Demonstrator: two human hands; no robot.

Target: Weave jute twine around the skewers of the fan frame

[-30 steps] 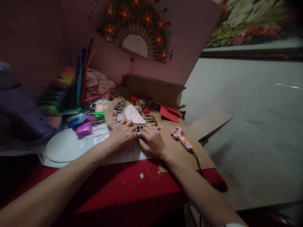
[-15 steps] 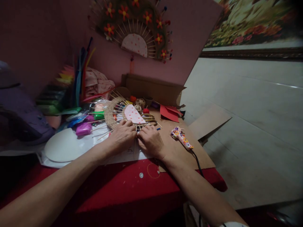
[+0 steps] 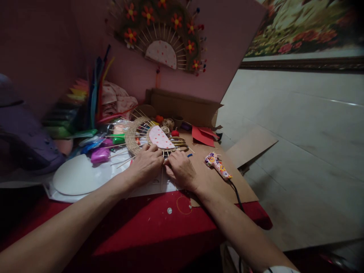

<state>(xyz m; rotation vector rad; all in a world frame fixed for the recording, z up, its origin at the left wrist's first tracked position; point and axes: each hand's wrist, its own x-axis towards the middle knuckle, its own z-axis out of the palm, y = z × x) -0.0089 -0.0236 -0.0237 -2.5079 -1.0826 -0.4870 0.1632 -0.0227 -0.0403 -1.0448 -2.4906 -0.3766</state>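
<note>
A half-round stick fan lies on the table, with a woven twine band across its thin wooden sticks and a white cloth piece with red dots at its centre. My left hand is closed on the near part of the fan, over the end of the band. Close beside it, my right hand is closed on the sticks just below the dotted cloth. The fingertips of both hands almost meet, and what lies between them is hidden. Gold-handled scissors rest behind my right hand.
A flower-patterned glue gun with a black cord lies on cardboard at the right. Red paper lies behind it. To the left are a white oval board and purple clay packs. A finished flowered fan hangs above.
My right hand's fingers have shifted slightly by the near sticks. Both hands keep their place on the fan, and everything else stays put.
</note>
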